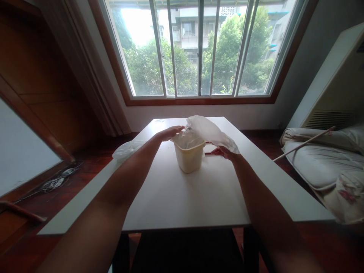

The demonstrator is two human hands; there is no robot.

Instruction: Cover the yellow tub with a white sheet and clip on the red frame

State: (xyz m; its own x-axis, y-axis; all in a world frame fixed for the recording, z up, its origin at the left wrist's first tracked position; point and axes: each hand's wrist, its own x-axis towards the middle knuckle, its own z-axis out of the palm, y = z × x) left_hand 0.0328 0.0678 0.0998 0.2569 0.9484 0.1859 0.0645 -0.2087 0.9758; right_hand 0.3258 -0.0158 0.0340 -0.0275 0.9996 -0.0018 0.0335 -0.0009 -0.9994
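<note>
Well to the left of the bin, down on the dark red floor [85,167], I see a bundle of cables [55,182], with a curtain [88,76] hanging behind them. Nearer the bin on its left, a crumpled plastic bag [126,149] lies on the white table [187,204], partly hidden by my left forearm. My left hand [170,133] is at the bin's upper left edge, its fingers stretched out together and pointing right towards the plastic; from my view I cannot tell whether they pinch any of it.

The cream bin [189,160] stands upright on the table, with thin, see-through plastic [190,140] inside its mouth and over part of the rim. From above the bin, a puffed sheet of whitish plastic [212,131] slants down to the right, reaching over my right wrist. I cannot tell whether both are one piece. My right hand [223,152] is just right of the bin, low and partly under that sheet, fingers pointing left beside some reddish-brown strips [209,153]; whether they grip anything, I cannot tell.

Beyond the bin is the window [199,57]; well to its right, a thin pole [304,144] leans across pale padding [321,153].
</note>
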